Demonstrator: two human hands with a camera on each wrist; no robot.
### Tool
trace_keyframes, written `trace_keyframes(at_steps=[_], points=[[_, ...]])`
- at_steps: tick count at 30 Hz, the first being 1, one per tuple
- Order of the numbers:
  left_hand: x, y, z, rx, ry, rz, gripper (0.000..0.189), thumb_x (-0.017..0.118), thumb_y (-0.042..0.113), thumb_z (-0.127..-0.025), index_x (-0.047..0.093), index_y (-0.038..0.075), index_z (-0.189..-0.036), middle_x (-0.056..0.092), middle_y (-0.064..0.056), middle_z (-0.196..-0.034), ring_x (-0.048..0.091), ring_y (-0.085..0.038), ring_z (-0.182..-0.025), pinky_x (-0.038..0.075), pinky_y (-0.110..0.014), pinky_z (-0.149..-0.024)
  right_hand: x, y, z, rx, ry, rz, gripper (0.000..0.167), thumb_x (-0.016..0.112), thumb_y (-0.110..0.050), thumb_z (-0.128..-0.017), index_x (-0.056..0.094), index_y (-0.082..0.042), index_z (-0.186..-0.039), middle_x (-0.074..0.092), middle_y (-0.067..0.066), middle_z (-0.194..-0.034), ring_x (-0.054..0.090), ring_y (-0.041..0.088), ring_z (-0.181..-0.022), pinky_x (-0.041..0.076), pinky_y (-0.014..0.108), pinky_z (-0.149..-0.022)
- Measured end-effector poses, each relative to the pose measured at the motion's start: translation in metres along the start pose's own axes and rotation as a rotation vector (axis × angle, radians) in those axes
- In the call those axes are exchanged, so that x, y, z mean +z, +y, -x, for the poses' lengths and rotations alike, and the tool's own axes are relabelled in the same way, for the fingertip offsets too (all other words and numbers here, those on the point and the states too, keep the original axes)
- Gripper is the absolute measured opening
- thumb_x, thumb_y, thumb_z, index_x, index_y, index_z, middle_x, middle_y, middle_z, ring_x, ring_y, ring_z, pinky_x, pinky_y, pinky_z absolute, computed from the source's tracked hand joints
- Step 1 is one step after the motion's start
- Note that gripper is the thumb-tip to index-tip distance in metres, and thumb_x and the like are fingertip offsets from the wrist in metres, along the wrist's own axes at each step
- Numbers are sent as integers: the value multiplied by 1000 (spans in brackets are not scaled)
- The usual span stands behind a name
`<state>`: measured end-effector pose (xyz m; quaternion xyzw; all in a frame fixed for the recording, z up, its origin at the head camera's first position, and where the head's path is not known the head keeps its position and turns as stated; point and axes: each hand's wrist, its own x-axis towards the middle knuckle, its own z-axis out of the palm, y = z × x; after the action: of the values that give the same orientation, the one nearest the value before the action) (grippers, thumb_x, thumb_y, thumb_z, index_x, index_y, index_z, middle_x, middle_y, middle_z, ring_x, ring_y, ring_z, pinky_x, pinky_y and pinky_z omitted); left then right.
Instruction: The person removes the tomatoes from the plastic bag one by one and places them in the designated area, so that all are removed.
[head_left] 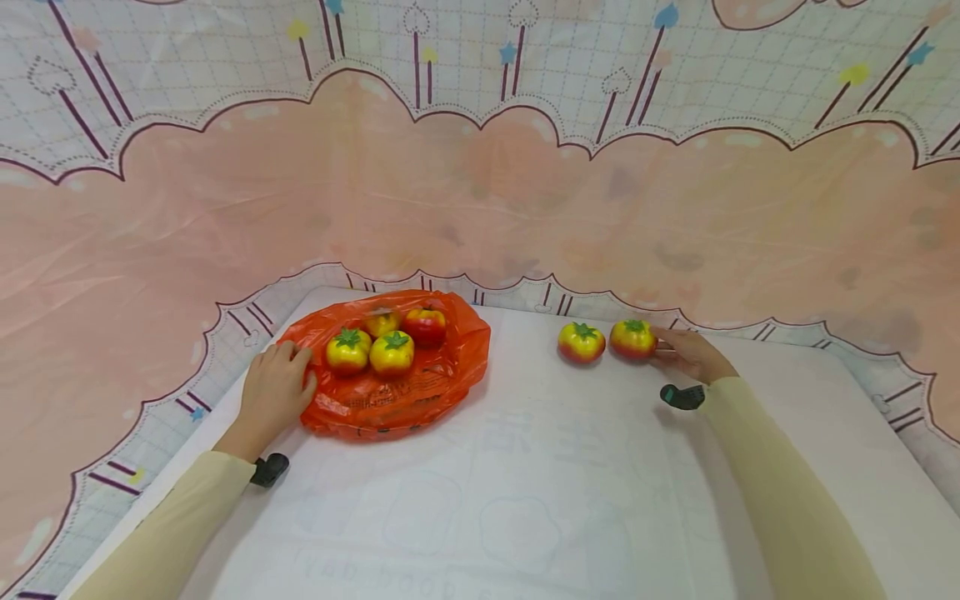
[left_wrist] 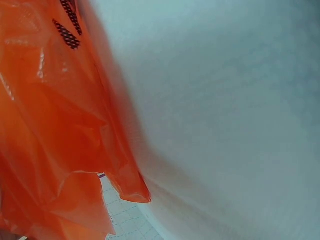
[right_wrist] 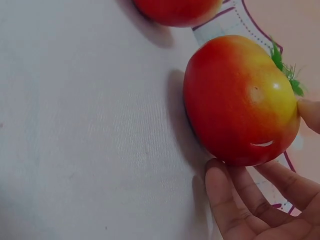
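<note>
At the left, my left hand (head_left: pixel 276 387) grips the edge of a crumpled orange-red plastic bag (head_left: pixel 420 408). Several red-and-yellow tomatoes (head_left: pixel 392 354) with green leafy tops lie on or in the bag. In the left wrist view, the bag's torn-looking edge (left_wrist: pixel 125 185) shows, while the hand is almost wholly out of sight. On the right, the thumb and fingers of my right hand (head_left: pixel 693 354) pinch the side of a tomato (right_wrist: pixel 240 105). A second tomato (head_left: pixel 581 343) sits just left of it on the white cloth.
A white cloth with faint printing covers the table (head_left: pixel 510 467). Behind and to the left rises a pink patterned curtain (head_left: pixel 480 208), close to the far tomatoes. Small black wrist cameras (head_left: pixel 682 397) sit beneath both wrists.
</note>
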<state>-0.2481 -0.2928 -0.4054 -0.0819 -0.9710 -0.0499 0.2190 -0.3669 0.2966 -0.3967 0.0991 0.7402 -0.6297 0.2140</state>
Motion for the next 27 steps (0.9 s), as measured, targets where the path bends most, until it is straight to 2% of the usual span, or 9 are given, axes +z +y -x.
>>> trace_keyframes(at_steps=[5, 9, 12, 14, 18, 23, 27], points=[[0, 0, 0, 4, 3, -4, 28, 64, 9, -81, 59, -7, -104, 53, -26, -100, 48, -41, -94, 43, -57, -87, -1, 2, 2, -18, -2, 18, 72, 40, -34, -98, 7, 6, -148, 12, 23, -153, 26, 34, -136, 24, 39, -114], [-1, 1, 0, 0, -1, -5, 28, 64, 8, -81, 59, -7, -104, 54, -26, -99, 48, -41, -94, 42, -56, -87, -1, 2, 3, -19, -1, 21, 71, 38, -35, -98, 6, 4, -148, 13, 22, -153, 34, 29, -129, 25, 38, -113], [-1, 1, 0, -1, -1, -7, 27, 64, 8, -81, 59, -7, -103, 54, -26, -99, 48, -41, -94, 42, -56, -87, -2, 1, 3, -28, -6, 33, 72, 39, -37, -98, 6, 3, -149, 18, 20, -150, 40, 21, -118, 29, 36, -112], [-1, 1, 0, 1, 1, -9, 27, 64, 8, -81, 59, -7, -103, 54, -26, -99, 48, -41, -94, 43, -56, -87, -3, 1, 3, -39, -11, 49, 73, 40, -37, -98, 7, 3, -149, 24, 18, -146, 42, 16, -112, 36, 32, -109], [0, 0, 0, -1, 2, -11, 27, 64, 8, -81, 59, -7, -103, 54, -26, -99, 48, -41, -94, 43, -56, -88, -4, 1, 3, -53, -31, 80, 73, 40, -38, -98, 6, 3, -149, 28, 14, -142, 42, 14, -110, 44, 26, -102], [1, 0, 0, 0, 6, -8, 28, 64, 8, -81, 59, -7, -104, 54, -26, -100, 48, -41, -95, 42, -57, -88, -5, 0, 4, -31, -59, 74, 73, 39, -38, -98, 3, -1, -150, 17, 21, -150, 39, 20, -119, 32, 34, -110], [1, 0, 0, 2, 8, -10, 29, 64, 9, -81, 59, -7, -105, 54, -26, -100, 48, -41, -96, 42, -57, -88, -9, -1, 7, -21, -111, 68, 73, 37, -40, -99, 0, -2, -150, 6, 23, -155, 29, 34, -134, 25, 39, -112]])
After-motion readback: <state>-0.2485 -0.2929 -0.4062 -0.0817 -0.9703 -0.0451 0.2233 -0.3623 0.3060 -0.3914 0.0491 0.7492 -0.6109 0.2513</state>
